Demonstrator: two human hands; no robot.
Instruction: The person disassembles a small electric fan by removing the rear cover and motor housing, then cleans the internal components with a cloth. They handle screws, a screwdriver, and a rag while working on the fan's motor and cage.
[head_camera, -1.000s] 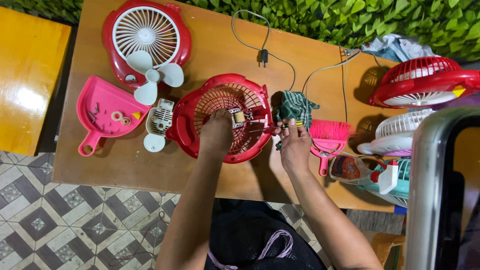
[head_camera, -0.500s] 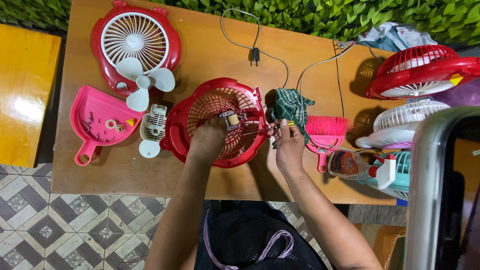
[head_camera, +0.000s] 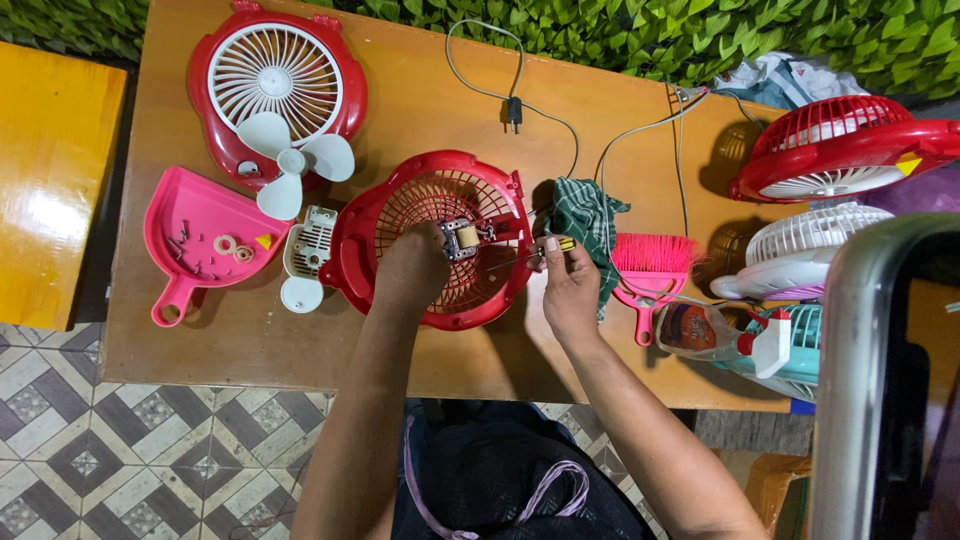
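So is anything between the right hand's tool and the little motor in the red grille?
Nothing visible. The tool in the right hand reaches openly toward the motor, which the left hand steadies from the other side inside the red grille.

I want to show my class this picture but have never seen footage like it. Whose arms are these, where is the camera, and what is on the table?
The camera sits on a person's head and looks straight down, so the two bare arms are that person's own. On the wooden table the left hand rests inside a red fan grille, beside the small metal motor at its centre. The right hand pinches a thin tool with a yellow handle, aimed at the motor. To the left lie a red fan housing with white blades and a pink dustpan holding small parts. To the right lie a green cloth, a pink brush and more fans.
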